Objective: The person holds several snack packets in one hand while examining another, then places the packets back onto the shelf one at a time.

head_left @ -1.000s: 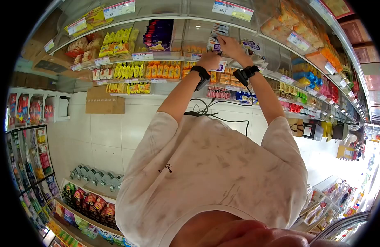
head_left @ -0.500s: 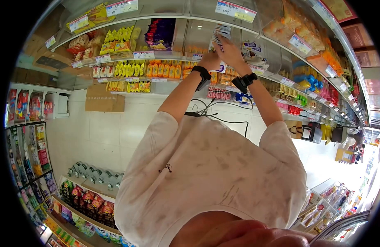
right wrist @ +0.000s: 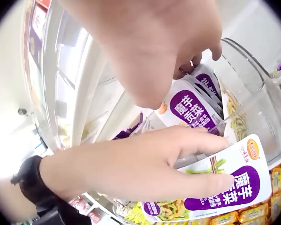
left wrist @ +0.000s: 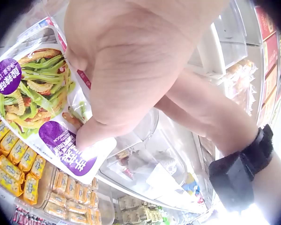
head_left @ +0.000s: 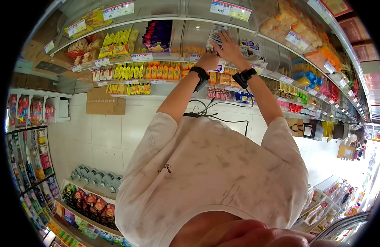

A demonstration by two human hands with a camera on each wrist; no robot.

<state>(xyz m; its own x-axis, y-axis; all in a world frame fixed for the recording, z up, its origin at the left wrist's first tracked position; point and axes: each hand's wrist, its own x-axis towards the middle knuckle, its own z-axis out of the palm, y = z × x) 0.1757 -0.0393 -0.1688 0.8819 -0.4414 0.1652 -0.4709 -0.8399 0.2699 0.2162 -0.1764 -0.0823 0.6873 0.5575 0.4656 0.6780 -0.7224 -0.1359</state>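
Since half a second back the left hand [head_left: 209, 61] has barely shifted, while the right hand [head_left: 229, 46] has spread flat against the shelf stock above it. The left hand pinches a packet [left wrist: 33, 98], with its thumb pressed across the front and its fingers behind. The packet sits just under the front lip of the clear bin [right wrist: 253, 89], its long side roughly along that lip. Its front is white with a picture of green vegetable strips. White Chinese characters sit on its purple patches, too warped for me to read. The right hand is the nearer one to the bin. It holds nothing, and its straight fingers rest on the stacked packets [right wrist: 192, 105] inside. The price tags [head_left: 230, 10] overhead carry figures I can't make out.
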